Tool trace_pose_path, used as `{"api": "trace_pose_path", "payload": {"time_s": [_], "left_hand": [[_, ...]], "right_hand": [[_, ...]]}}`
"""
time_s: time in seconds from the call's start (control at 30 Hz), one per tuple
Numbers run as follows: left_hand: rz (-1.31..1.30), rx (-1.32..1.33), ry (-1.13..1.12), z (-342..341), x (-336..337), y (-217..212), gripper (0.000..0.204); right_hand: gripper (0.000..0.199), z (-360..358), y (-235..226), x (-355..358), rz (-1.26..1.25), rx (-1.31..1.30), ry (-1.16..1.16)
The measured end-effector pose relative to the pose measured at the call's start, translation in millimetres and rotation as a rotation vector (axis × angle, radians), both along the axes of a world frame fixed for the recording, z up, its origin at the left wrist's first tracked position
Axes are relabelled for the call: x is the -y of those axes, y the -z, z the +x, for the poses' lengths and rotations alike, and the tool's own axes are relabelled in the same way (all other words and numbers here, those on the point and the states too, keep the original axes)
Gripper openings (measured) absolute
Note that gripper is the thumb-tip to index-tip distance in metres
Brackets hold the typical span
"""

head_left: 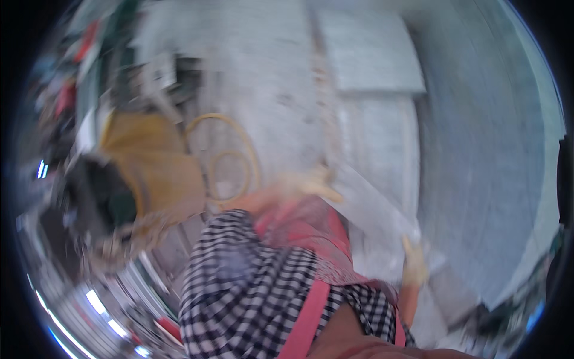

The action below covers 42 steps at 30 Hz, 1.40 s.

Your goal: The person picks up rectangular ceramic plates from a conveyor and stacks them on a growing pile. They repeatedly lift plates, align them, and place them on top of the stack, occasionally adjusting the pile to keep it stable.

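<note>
A pale, flat sheet [373, 206] with a straight edge lies slantwise between my two hands, in front of my pink apron. My left hand [311, 184], in a pale yellow glove, is smeared by motion; its thumb and fingers close round the sheet's left end. The gloved right hand [414, 266] holds the opposite end, lower and to the right, with its fingers at the edge. What the sheet is made of cannot be told through the blur.
White slabs [373, 54] lie beyond the sheet, beside a broad grey surface [478, 149] on the right. A yellow hose [254, 155] curls on the pale floor [269, 72]. Left of it stands a yellow piece [155, 158] next to a dark, open-looking container [110, 191].
</note>
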<state>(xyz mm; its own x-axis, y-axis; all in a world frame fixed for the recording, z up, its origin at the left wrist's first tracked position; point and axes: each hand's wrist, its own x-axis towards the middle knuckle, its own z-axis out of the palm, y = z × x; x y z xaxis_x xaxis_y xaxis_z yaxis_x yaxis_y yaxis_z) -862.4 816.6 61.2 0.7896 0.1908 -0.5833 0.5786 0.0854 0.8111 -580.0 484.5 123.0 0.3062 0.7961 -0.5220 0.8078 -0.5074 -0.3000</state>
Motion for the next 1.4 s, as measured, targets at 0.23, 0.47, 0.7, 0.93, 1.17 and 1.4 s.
{"api": "trace_pose_path", "payload": {"time_s": [0.23, 0.47, 0.7, 0.93, 1.17, 1.4], "left_hand": [[0.077, -0.206, -0.322, 20.0, -79.4, 71.1, 0.061], [0.150, -0.058, -0.927, 70.5, -50.3, 99.2, 0.042], [0.362, 0.158, -1.033, 105.7, -34.0, 95.9, 0.025], [0.146, 0.168, -0.792, 99.6, -29.1, 114.0, 0.041], [-0.333, 0.271, -0.963, 88.8, -42.9, 120.4, 0.068], [-0.519, 0.221, -1.206, 109.9, -28.0, 86.9, 0.082]], "right_hand": [[0.072, 83.3, 106.0, -225.4, -0.020, -0.893, 0.604], [0.041, 125.8, 111.3, -274.8, 0.182, -0.822, 0.808], [0.043, 157.7, 105.2, -285.9, 0.267, -0.672, 0.712], [0.081, 129.5, 106.3, -273.4, 0.353, 0.029, 0.409], [0.069, 104.0, 55.3, -284.9, 0.531, -0.656, 0.923], [0.075, 127.6, 82.8, -299.7, 0.146, -0.036, 0.510]]}}
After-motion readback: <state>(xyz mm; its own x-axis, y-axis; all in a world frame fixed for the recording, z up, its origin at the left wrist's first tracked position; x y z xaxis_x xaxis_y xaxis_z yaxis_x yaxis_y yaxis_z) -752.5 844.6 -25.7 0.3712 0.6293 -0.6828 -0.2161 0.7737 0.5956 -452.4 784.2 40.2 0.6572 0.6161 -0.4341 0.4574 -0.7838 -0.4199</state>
